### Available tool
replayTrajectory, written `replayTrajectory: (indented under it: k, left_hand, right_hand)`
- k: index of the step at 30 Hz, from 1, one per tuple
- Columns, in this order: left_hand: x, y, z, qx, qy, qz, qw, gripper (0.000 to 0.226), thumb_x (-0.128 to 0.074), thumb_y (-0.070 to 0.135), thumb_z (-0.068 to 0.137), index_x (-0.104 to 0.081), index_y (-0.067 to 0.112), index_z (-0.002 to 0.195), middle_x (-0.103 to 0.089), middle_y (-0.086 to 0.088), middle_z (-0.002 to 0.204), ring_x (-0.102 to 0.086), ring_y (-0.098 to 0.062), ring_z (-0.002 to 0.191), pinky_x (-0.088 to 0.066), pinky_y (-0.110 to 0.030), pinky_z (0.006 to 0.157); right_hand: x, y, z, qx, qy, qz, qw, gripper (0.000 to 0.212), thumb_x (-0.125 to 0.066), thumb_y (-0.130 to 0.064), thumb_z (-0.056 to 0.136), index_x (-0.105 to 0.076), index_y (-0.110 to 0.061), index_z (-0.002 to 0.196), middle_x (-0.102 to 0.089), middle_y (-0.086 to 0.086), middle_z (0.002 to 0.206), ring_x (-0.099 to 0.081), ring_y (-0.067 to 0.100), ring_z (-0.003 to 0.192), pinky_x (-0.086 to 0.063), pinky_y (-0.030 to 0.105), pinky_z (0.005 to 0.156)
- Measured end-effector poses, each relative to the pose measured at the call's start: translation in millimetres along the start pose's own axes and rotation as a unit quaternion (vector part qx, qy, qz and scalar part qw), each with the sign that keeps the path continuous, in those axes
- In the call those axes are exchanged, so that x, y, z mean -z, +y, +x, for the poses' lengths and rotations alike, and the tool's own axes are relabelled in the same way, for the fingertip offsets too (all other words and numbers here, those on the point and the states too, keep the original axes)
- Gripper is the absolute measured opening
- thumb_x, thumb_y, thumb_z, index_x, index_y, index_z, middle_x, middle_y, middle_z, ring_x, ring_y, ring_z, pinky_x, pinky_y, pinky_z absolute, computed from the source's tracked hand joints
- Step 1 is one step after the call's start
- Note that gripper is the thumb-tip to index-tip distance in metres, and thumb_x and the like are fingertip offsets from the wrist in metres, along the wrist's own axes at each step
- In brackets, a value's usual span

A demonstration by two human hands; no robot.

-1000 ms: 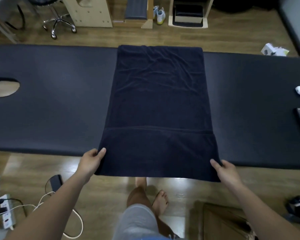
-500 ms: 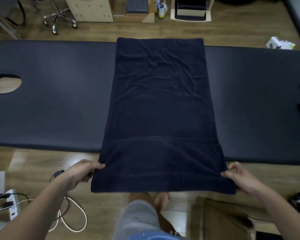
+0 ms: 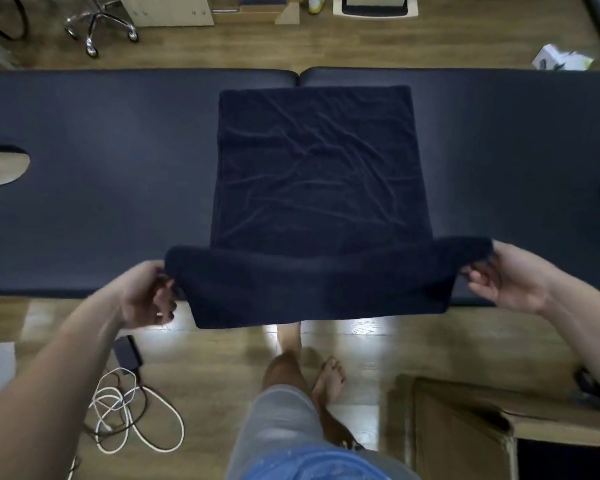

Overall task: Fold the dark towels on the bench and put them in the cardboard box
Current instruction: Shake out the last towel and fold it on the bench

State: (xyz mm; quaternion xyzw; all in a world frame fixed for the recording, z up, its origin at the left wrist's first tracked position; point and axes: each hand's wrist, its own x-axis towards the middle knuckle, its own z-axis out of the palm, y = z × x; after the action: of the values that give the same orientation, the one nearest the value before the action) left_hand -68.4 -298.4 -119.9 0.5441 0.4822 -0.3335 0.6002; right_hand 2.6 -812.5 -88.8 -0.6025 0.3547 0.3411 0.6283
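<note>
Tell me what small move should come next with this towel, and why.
Probably carry the near edge forward and lay it on the far edge, making the first fold. The left hand and right hand each pinch a near corner of the towel, held up over the front edge of the bench, while the far part lies flat and unfolded.

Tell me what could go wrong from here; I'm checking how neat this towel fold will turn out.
The towel lies creased on the bench; folding over it may trap those wrinkles. The left hand holds its corner lower in view than the right hand does, so the edges might land skewed. The near edge sags between them and could bunch.
</note>
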Motion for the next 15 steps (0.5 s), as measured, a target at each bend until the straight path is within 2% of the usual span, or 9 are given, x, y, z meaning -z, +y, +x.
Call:
replayTrajectory:
  k: [1,2,4,6,8,10,12,15]
  left_hand:
    - [2,6,10,-0.030,0.034,0.025,0.999,0.021,-0.043,0.018,0.085,-0.042,0.018,0.064,-0.042,0.004,0.047,-0.031,-0.010,0.038,-0.026,-0.021,0.047]
    - [4,7,19,-0.080,0.080,0.048,0.992,0.021,-0.046,0.020,0.089,-0.050,0.017,0.069,-0.051,0.002,0.053,-0.037,-0.012,0.042,-0.028,-0.024,0.050]
    - [-2,1,31,-0.168,0.126,0.048,0.977,0.018,-0.052,0.024,0.094,-0.064,0.015,0.084,-0.067,-0.004,0.076,-0.055,-0.016,0.057,-0.036,-0.027,0.056]
    - [-14,-14,36,-0.195,0.075,0.043,0.977,0.024,-0.056,0.033,0.096,-0.068,0.013,0.100,-0.074,-0.004,0.094,-0.068,-0.019,0.075,-0.048,-0.031,0.066]
    - [-26,-31,42,-0.180,0.048,0.068,0.980,0.033,-0.063,0.041,0.093,-0.067,0.016,0.113,-0.074,0.000,0.106,-0.070,-0.019,0.094,-0.052,-0.034,0.077]
    - [-38,-39,44,-0.204,0.078,0.047,0.975,0.030,-0.070,0.035,0.089,-0.067,0.017,0.114,-0.074,0.003,0.109,-0.069,-0.018,0.101,-0.052,-0.031,0.081]
    - [-47,-34,40,-0.255,0.110,0.008,0.961,0.021,-0.073,0.024,0.088,-0.069,0.013,0.106,-0.074,0.003,0.103,-0.069,-0.017,0.097,-0.052,-0.030,0.079]
    - [-53,-17,29,-0.340,0.108,-0.023,0.934,0.011,-0.071,0.015,0.088,-0.061,0.011,0.085,-0.067,0.004,0.082,-0.062,-0.016,0.079,-0.047,-0.032,0.066]
  right_hand:
    - [-4,-4,12,0.015,0.018,-0.018,1.000,0.016,-0.051,-0.039,0.096,-0.061,-0.027,0.100,-0.064,0.004,0.067,-0.057,0.010,0.046,-0.052,0.022,0.044]
    - [-5,-5,22,0.029,0.035,-0.043,0.998,0.020,-0.048,-0.044,0.098,-0.059,-0.028,0.103,-0.065,0.008,0.077,-0.058,0.014,0.055,-0.053,0.027,0.052]
    - [-5,7,35,0.066,0.066,-0.110,0.990,0.024,-0.055,-0.043,0.096,-0.057,-0.027,0.114,-0.063,0.012,0.104,-0.060,0.020,0.077,-0.051,0.034,0.067]
    - [-7,28,41,0.069,0.080,-0.181,0.978,0.033,-0.062,-0.037,0.093,-0.056,-0.024,0.123,-0.062,0.006,0.117,-0.061,0.020,0.095,-0.051,0.034,0.072]
    - [-13,50,45,0.064,0.079,-0.216,0.971,0.039,-0.067,-0.035,0.090,-0.055,-0.021,0.125,-0.064,-0.001,0.113,-0.063,0.017,0.099,-0.054,0.036,0.076]
    - [-18,64,51,0.089,0.110,-0.240,0.960,0.043,-0.072,-0.038,0.086,-0.057,-0.020,0.122,-0.064,-0.008,0.106,-0.065,0.015,0.096,-0.055,0.043,0.086]
    - [-20,66,55,0.098,0.133,-0.259,0.952,0.041,-0.074,-0.040,0.084,-0.058,-0.022,0.117,-0.065,-0.008,0.104,-0.066,0.017,0.095,-0.054,0.046,0.090]
    - [-21,55,52,0.099,0.096,-0.266,0.954,0.025,-0.072,-0.020,0.086,-0.063,-0.025,0.109,-0.068,-0.010,0.100,-0.067,0.014,0.092,-0.054,0.032,0.079]
